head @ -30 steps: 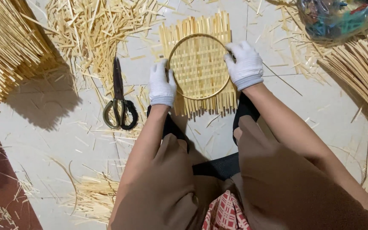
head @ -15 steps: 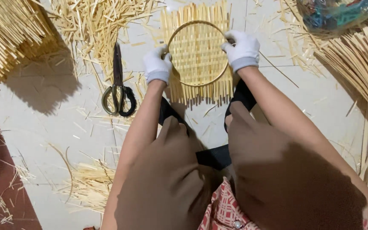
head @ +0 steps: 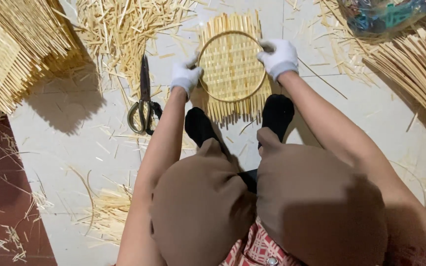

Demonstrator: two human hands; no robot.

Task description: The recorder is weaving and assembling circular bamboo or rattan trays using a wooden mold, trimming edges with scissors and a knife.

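A square woven bamboo mat (head: 231, 69) lies on the white floor with a thin round bamboo hoop (head: 200, 56) pressed on top of it. My left hand (head: 185, 76), in a white glove, grips the hoop's left side. My right hand (head: 278, 56), also gloved in white, grips the hoop's upper right edge. Both feet in black socks (head: 278, 112) rest on the mat's near edge, knees in brown trousers drawn up below.
Large scissors (head: 144, 98) lie on the floor left of my left hand. Bamboo offcuts (head: 124, 24) are scattered behind. A stack of woven bamboo pieces (head: 13, 54) stands at far left, long bamboo strips (head: 420, 69) at right, a plastic bag (head: 385, 15) top right.
The view has shifted slightly, so the mat and hands sit higher in the frame. My hands have stayed on the hoop's two sides.
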